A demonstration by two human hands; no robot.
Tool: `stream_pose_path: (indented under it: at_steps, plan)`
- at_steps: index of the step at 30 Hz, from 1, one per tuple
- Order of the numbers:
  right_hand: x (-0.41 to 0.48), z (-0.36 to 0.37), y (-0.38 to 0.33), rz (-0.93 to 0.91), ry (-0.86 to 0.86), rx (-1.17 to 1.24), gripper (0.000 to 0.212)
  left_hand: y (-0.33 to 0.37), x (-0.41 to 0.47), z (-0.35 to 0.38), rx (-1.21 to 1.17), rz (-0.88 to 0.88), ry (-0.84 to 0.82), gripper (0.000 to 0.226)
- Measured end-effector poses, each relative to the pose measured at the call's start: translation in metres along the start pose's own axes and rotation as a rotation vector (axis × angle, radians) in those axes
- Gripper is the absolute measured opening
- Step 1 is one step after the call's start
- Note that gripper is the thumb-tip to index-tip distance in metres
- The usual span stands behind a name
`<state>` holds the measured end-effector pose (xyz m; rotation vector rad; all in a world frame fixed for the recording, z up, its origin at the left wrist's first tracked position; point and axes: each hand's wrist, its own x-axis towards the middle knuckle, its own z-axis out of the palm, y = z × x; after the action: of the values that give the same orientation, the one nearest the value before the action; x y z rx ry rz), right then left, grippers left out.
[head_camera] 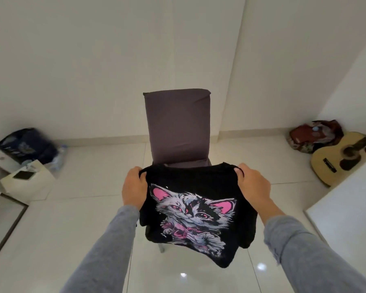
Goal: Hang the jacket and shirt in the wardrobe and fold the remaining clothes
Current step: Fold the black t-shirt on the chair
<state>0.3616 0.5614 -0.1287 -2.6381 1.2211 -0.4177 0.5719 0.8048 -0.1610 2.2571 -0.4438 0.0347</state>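
A black T-shirt (190,182) with a pink and white cat print hangs in the air in front of me, above the seat of a chair. My left hand (134,187) grips its upper left edge and my right hand (253,185) grips its upper right edge. The print faces me and the lower part droops loosely. Both arms wear grey sleeves. No jacket or wardrobe shows in this view.
A chair (178,125) with a grey-brown cover stands straight ahead against the white wall. A guitar (334,157) and a red patterned bag (313,134) lie at the right. A dark bag (28,144) and white boxes (28,180) sit at the left on the glossy tile floor.
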Motion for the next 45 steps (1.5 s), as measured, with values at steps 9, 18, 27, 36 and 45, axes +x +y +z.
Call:
stream_pose_path:
  at_steps: [9,18,27,36,45]
  plan:
    - [0.078,0.049,0.034,-0.098,-0.525,0.285,0.047,-0.006,0.048,0.051,0.000,-0.167,0.078,0.017]
    - [0.186,0.132,0.016,0.011,-0.353,0.234,0.016,-0.038,0.152,0.117,0.090,-0.168,-0.003,0.016]
    - [0.301,0.250,-0.007,0.306,-0.195,0.234,0.022,-0.099,0.267,0.216,0.229,-0.226,-0.135,0.018]
    - [0.338,0.372,0.015,0.448,-0.201,-0.002,0.022,-0.183,0.297,0.307,0.377,-0.481,-0.181,0.024]
    - [0.292,0.417,0.007,0.495,-0.194,0.506,0.049,-0.192,0.269,0.341,0.241,-0.491,0.022,0.059]
